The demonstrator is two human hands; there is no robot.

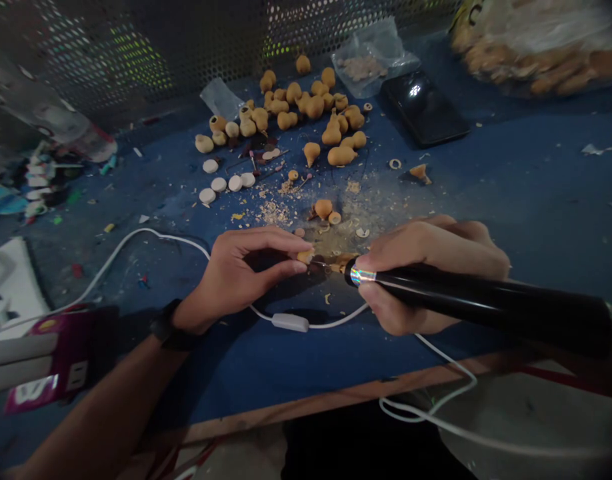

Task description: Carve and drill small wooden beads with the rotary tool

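Note:
Between thumb and fingers, my left hand (253,267) pinches a small tan gourd piece (305,256). My right hand (426,267) is wrapped round a black rotary tool (476,297) with a brass-coloured chuck. Its thin bit (320,264) points left and meets or nearly meets the gourd piece; the exact contact is too small to tell. Just beyond my hands lie a round gourd (323,209) and a small cut piece (335,218) with a pale opening. Shavings (276,212) are scattered on the blue tabletop (226,373) around them.
Several small gourds (313,107) are heaped at the back, with white discs (235,183) to their left. A black phone (426,110) and a clear bag (366,60) lie behind. A white cord (136,233) with an inline switch (290,323) crosses the table. A purple box (61,353) stands left.

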